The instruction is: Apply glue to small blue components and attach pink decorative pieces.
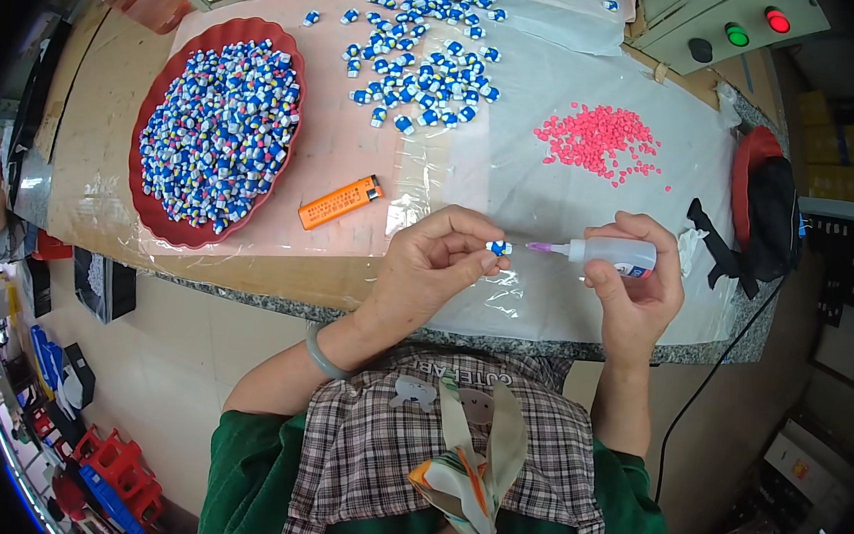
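Note:
Between the thumb and fingers of my left hand (443,258) is a tiny blue and white figurine piece (498,248). My right hand (641,289) is wrapped round a clear plastic glue bottle (621,252), held level. Its thin purple nozzle (547,247) points left, with the tip a short way from the piece. Beyond my hands lies a loose spread of similar blue and white pieces (430,81). A pile of small pink bits (602,140) is on the white sheet past the bottle. Nearest to my left wrist on the far side is an orange lighter (342,203).
A red scalloped tray (140,189) heaped with small blue and white pieces stands at the left. A black cloth (768,209) hangs over a red container (746,167) at the right edge. A control box (730,50) with lit buttons is at the back right.

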The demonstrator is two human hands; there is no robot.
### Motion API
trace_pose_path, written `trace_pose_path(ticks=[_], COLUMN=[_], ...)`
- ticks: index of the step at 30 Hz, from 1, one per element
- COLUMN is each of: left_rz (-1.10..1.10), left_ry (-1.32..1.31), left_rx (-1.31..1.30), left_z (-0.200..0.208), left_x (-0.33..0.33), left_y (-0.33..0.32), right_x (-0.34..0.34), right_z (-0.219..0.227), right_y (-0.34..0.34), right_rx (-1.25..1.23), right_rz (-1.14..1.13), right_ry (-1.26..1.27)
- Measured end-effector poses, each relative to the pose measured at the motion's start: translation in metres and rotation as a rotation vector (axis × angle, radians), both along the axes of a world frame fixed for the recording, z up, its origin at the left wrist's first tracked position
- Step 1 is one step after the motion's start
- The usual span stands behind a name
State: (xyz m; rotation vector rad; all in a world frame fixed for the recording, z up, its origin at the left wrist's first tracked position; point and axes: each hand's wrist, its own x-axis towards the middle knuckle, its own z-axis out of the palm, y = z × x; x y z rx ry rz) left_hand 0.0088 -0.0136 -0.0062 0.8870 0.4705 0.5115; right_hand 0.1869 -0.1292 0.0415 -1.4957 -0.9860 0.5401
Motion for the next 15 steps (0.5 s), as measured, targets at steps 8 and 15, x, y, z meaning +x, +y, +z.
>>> trace_pose_path(ticks=[8, 15], left_rz=[-0.010, -0.011], left_ry=[-0.016, -0.019], left_rx=[0.000, 0.009], left_z=[-0.0023, -0.0035], left_x=[-0.0007, -0.0006], left_y=[0.0007, 0.0009], right_x=[-0.0082, -0.0084], right_z=[0.0014, -0.0014], right_y=[-0.0021, -0.0024], right_rx=[-0.024, 0.036], right_rz=[0.005, 0.003], right_ry=[-0.315, -0.480])
